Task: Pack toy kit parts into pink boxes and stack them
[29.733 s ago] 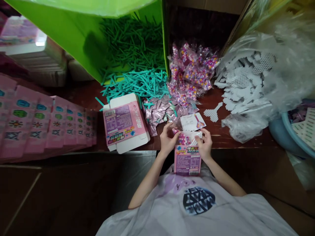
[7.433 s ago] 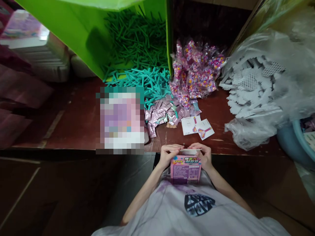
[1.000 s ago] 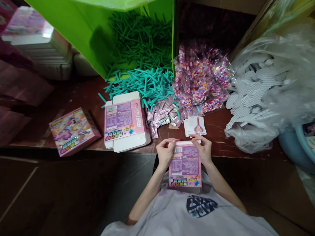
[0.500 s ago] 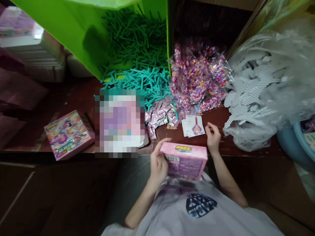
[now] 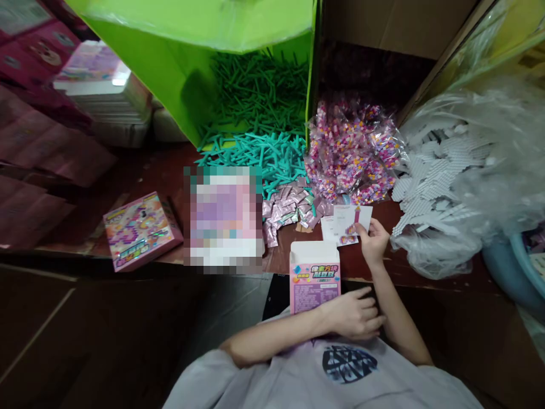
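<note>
A pink carton point(image 5: 314, 278) stands upright against my chest at the table's front edge, with its white top flap open. My left hand point(image 5: 356, 313) reaches across my body and its fingers curl round the carton's lower right side. Farther out on the table, my right hand point(image 5: 373, 242) pinches a white printed leaflet point(image 5: 354, 218) by its near edge. A second leaflet point(image 5: 331, 227) lies under it on the dark wood.
A green box point(image 5: 170, 74) spills teal sticks point(image 5: 264, 153). Beside them lie bags of pink beads point(image 5: 353, 153), small silvery packets point(image 5: 289, 207) and a plastic bag of white pegboards point(image 5: 447, 170). A closed pink box point(image 5: 138, 230) sits left. A blue basin point(image 5: 511, 261) stands right.
The carton has turned upright with its flap open. My left hand crossed over to its right side. My right hand reached out and took hold of the leaflet.
</note>
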The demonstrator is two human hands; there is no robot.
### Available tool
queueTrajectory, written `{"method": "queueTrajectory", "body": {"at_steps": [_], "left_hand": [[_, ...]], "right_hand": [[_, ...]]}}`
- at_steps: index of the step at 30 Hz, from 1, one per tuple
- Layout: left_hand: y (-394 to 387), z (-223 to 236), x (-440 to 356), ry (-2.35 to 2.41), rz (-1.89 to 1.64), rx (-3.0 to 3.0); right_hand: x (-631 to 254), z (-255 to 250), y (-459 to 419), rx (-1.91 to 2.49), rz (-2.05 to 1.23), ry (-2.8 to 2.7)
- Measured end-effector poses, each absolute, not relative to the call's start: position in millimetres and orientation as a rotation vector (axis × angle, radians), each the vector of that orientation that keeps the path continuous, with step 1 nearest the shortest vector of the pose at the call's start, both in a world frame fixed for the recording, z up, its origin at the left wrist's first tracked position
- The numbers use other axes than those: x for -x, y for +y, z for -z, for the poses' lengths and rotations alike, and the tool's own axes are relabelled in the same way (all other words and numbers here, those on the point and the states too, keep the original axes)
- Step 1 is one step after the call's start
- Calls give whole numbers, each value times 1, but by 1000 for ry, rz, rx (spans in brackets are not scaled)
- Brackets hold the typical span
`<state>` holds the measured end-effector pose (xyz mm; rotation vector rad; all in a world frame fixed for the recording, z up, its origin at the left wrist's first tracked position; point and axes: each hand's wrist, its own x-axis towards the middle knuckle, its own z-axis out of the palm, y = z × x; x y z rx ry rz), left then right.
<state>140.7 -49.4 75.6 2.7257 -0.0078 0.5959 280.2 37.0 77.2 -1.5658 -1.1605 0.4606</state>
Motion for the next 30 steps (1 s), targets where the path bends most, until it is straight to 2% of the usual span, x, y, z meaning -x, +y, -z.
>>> {"method": "queueTrajectory", "body": {"at_steps": [2,4,5,7,10,12,17,20,25,30], "left_hand": [[-24,-81,-109,532,-1018,-2624],[19,-90,-72,1348,-1174,-2357],[42,-92,-55,1661,-1164,-2218],[85,-91,-30,1888,-967,-2150],[122,-79,-13,1917,-687,-2182],[129,-69,-11,1902,-677,-2183],[121,-55,-7,1832,-1061,-2104],[110,-55,-6,1828,-1206,-2105],[101,-61,-19,1858,-1229,-2128],[113,-77,-29,1816,-1290,-1776]], "right_hand": [[-279,-86,34,1449,-553,-1418],[-270,-91,31,1398,-488,-1727],[-263,-93,29,1383,-433,-1865],[-249,-95,26,1358,-360,-2081],[-242,-98,25,1365,-311,-2211],[-255,-101,28,1510,-190,-2128],[-346,-105,40,2274,399,-1597],[-390,-103,47,2468,453,-1449],[-401,-102,76,2533,515,-1145],[-399,-114,101,2395,518,-1169]]}}
